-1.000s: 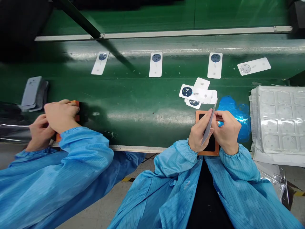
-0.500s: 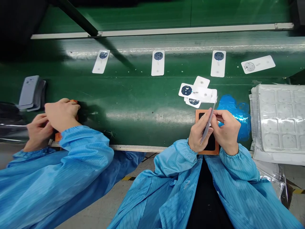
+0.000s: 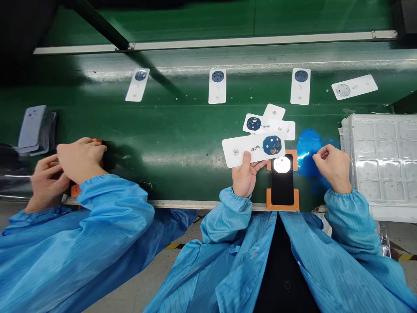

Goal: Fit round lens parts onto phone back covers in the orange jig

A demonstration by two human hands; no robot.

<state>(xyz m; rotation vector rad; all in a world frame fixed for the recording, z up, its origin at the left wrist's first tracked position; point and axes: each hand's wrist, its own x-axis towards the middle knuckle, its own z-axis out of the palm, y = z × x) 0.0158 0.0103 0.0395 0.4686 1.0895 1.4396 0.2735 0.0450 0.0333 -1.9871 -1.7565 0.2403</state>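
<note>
My left hand is closed on a white phone back panel, thumb on top. The panel carries a dark blue camera-shaped disc at its right end and lies nearly flat above other panels. My right hand is pinched beside crumpled blue film; whatever its fingertips hold, if anything, is too small to make out. Between my hands, an orange fixture at the table edge holds a black phone-shaped piece with a bright round patch at its top. White panels overlap just beyond my left hand.
Several similar panels lie spaced along the green surface. A clear plastic tray stands at the right. To the left, a co-worker's hands work over another orange fixture, near a stack of grey panels.
My left hand has moved left and tilted the panel from edge-on to flat, face visible. My right hand has drawn away to the right, uncovering the fixture and its black piece.
</note>
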